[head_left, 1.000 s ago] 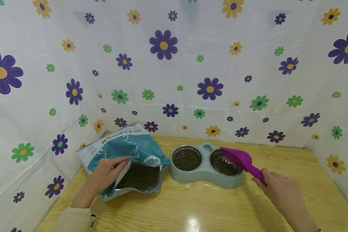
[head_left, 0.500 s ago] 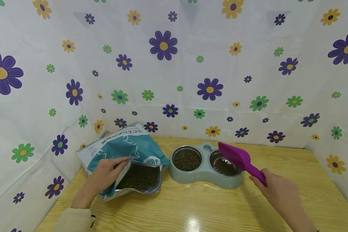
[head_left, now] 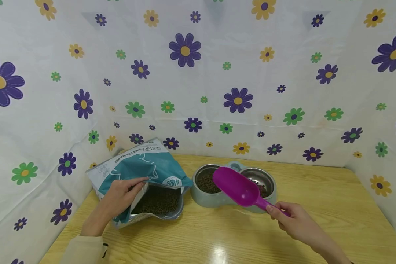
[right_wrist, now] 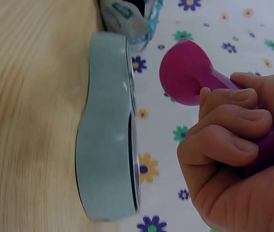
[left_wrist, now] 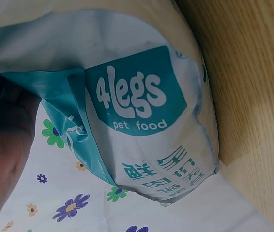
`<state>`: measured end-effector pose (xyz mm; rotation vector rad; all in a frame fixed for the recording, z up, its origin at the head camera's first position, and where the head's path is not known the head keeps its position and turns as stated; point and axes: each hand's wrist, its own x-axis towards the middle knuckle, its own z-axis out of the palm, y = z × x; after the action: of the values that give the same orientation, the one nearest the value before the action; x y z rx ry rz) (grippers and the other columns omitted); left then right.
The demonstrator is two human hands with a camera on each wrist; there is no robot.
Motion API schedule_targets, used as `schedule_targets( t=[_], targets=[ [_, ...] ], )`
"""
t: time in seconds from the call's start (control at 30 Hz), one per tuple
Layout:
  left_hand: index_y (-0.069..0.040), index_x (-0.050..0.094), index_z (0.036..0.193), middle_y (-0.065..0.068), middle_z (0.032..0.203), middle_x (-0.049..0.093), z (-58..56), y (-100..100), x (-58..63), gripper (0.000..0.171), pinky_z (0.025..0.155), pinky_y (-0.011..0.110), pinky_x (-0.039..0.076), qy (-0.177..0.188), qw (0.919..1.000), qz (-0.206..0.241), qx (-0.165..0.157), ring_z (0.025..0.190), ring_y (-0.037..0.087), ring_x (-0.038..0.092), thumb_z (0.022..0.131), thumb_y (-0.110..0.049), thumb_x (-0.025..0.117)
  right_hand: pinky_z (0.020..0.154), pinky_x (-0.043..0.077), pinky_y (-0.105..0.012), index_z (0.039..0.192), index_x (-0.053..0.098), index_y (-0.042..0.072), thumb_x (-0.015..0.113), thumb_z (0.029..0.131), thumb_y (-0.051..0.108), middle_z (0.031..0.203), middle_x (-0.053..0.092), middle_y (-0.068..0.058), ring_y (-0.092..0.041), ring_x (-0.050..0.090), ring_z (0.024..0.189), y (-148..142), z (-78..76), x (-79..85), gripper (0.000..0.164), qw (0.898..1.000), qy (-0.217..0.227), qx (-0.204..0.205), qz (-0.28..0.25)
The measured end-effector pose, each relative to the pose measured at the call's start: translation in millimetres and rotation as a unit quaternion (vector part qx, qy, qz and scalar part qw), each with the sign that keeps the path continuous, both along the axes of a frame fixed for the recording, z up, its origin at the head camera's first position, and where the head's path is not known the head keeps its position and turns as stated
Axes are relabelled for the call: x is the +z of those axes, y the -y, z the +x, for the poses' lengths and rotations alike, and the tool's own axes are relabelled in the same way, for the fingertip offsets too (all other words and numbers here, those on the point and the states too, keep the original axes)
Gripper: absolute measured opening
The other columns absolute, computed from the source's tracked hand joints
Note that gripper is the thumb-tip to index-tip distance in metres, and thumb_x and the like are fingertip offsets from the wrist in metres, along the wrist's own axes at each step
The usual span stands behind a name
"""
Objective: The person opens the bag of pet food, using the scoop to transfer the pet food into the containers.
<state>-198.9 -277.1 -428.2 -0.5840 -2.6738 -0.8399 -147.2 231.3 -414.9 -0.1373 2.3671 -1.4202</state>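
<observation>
A teal and white pet food bag (head_left: 140, 163) lies with its mouth toward me, brown kibble (head_left: 161, 202) showing inside. My left hand (head_left: 121, 196) pinches the upper edge of that mouth and holds it lifted. My right hand (head_left: 295, 222) grips the handle of a magenta scoop (head_left: 239, 187), fingers wrapped round it in the right wrist view. The scoop is above the light blue double bowl (head_left: 211, 200), its hollow facing up and bare. Both steel dishes hold kibble; the scoop hides part of each. In the left wrist view the bag (left_wrist: 137, 96) shows its printed side.
The wooden table (head_left: 204, 234) carries the bag at left and the double bowl at centre. A white cloth with printed flowers (head_left: 184, 50) hangs behind and along both sides. The bag's right corner lies close beside the left dish.
The scoop has swung left from the right dish's rim and turned hollow side up over the middle of the bowl. My right hand has rolled with it. The left hand keeps its place.
</observation>
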Motion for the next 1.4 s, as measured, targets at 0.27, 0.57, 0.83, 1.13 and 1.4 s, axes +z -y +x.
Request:
schedule_targets(
  t=[0.27,0.57,0.83,1.13,1.4],
  targets=[
    [-0.005,0.075,0.124,-0.016,0.053,0.04,1.1,0,1.9,0.026,0.046,0.02,0.03,-0.004,1.0,0.006,-0.003,0.043,-0.004,0.024,0.104,-0.01,0.059,0.045,0.025,-0.021,0.092,0.061,-0.008,0.057,0.105,0.04,0.061,0.041,0.005,-0.005,0.032,0.05,43,1.5,-13.3,0.05,0.995,-0.02,0.095,-0.027],
    [-0.005,0.075,0.124,-0.017,0.052,0.038,-1.1,0,-2.7,0.026,0.044,0.021,0.032,0.004,1.0,0.005,-0.001,0.042,-0.004,0.028,0.104,-0.01,0.058,0.045,0.024,-0.02,0.083,0.07,0.005,0.062,0.101,0.043,0.058,0.044,0.009,0.0,0.032,0.049,94,0.5,-24.8,0.044,0.987,-0.112,0.114,0.016],
    [-0.005,0.075,0.123,-0.017,0.053,0.037,0.2,-1,-2.7,0.026,0.044,0.02,0.032,0.009,0.9999,0.007,0.002,0.043,-0.005,0.03,0.103,-0.008,0.059,0.048,0.029,-0.021,0.08,0.07,0.009,0.064,0.1,0.046,0.061,0.045,0.01,-0.004,0.038,0.053,127,0.6,-13.3,0.042,0.986,-0.122,0.099,0.057],
    [-0.007,0.076,0.123,-0.017,0.054,0.04,0.7,1,-2.0,0.026,0.046,0.02,0.033,0.0,1.0,0.008,0.004,0.043,-0.005,0.031,0.104,-0.01,0.059,0.049,0.029,-0.022,0.063,0.051,0.016,0.067,0.098,0.036,0.055,0.037,0.01,-0.005,0.034,0.051,157,8.1,11.0,0.044,0.963,-0.198,0.115,0.143],
    [-0.008,0.075,0.124,-0.017,0.051,0.037,1.4,0,0.0,0.026,0.045,0.021,0.032,0.007,0.9999,0.008,0.01,0.042,-0.004,0.031,0.104,-0.011,0.058,0.042,0.029,-0.022,0.055,0.043,0.019,0.065,0.099,0.027,0.055,0.034,0.008,-0.006,0.032,0.046,186,10.8,27.8,0.05,0.933,-0.256,0.143,0.207]
  ],
)
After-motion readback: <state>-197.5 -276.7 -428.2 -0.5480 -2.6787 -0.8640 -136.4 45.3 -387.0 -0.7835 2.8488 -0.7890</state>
